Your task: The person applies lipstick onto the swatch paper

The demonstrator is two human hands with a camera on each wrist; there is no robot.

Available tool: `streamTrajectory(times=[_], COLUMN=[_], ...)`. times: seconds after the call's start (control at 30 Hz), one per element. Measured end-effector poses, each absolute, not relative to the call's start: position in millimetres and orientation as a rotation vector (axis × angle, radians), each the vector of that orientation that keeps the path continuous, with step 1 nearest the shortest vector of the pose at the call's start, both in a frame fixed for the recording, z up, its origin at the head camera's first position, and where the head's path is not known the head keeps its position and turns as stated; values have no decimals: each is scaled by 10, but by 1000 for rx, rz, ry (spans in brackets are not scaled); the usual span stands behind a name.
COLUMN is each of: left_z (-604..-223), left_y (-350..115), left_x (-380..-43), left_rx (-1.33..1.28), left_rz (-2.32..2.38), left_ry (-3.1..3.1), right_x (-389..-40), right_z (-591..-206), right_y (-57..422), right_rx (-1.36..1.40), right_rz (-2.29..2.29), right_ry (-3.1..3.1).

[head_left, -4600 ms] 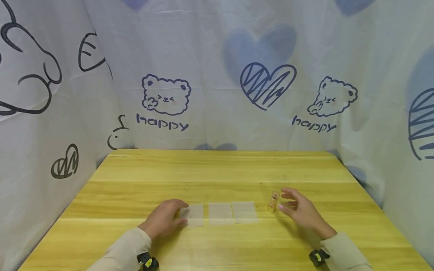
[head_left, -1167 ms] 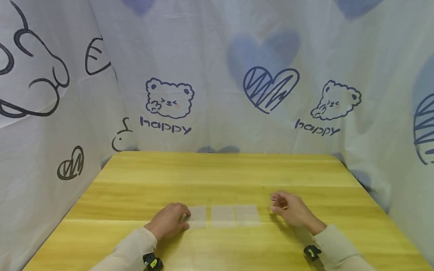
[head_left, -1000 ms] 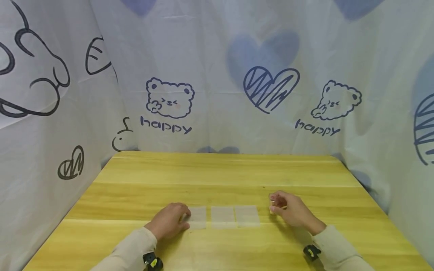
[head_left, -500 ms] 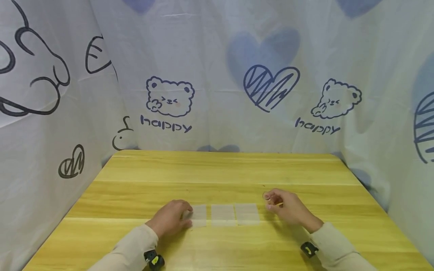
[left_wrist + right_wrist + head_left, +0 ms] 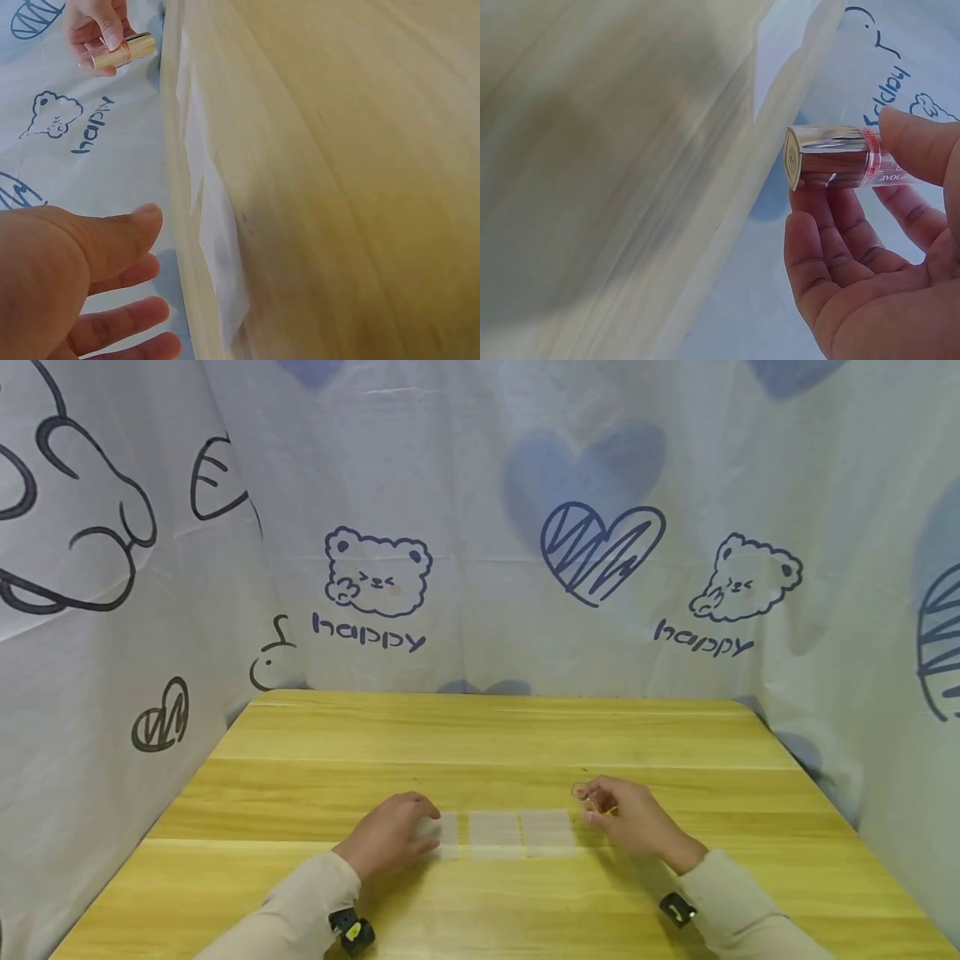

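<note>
My right hand [image 5: 637, 820] pinches a lipstick [image 5: 832, 156] between thumb and fingers, just right of the row of white squares. The tube has a shiny gold base and a clear cap; in the right wrist view it lies sideways, base end clear of the fingers and raised off the table. Small lettering shows on the cap. My left hand [image 5: 392, 835], fingers loosely bent and holding nothing, hovers at the left white square [image 5: 448, 837] and hides part of it. The middle square [image 5: 495, 835] and right square [image 5: 547, 833] look like thin sheets lying flat.
The squares sit on a yellow wood-grain table [image 5: 480, 743]. White cloth [image 5: 480, 610] printed with bears and hearts hangs behind it and along both sides. Each wrist carries a small black camera, such as the left wrist camera [image 5: 352, 933].
My right hand has closed on the lipstick that stood on the table, lifted it and carried it left toward the squares, tilting it. My left hand has shifted slightly right over the left square.
</note>
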State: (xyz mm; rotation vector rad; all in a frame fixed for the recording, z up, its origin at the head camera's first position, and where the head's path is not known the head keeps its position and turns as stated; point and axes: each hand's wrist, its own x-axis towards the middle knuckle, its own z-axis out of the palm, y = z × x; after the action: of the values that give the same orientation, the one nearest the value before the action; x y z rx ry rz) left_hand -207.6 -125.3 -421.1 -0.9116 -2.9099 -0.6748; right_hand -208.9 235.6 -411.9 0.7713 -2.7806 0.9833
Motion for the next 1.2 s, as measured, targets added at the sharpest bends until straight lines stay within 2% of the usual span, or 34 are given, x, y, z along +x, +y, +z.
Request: streamTrajectory(times=[1.2], left_z=[-4117], left_y=[-975], left_x=[-2101], left_rx=[-983], left_rz=[-679], left_ry=[-2874], right_x=[-2126], right_z=[-4112], right_y=[2203], right_rx=[804], right_rz=[957], right_ry=[-2768])
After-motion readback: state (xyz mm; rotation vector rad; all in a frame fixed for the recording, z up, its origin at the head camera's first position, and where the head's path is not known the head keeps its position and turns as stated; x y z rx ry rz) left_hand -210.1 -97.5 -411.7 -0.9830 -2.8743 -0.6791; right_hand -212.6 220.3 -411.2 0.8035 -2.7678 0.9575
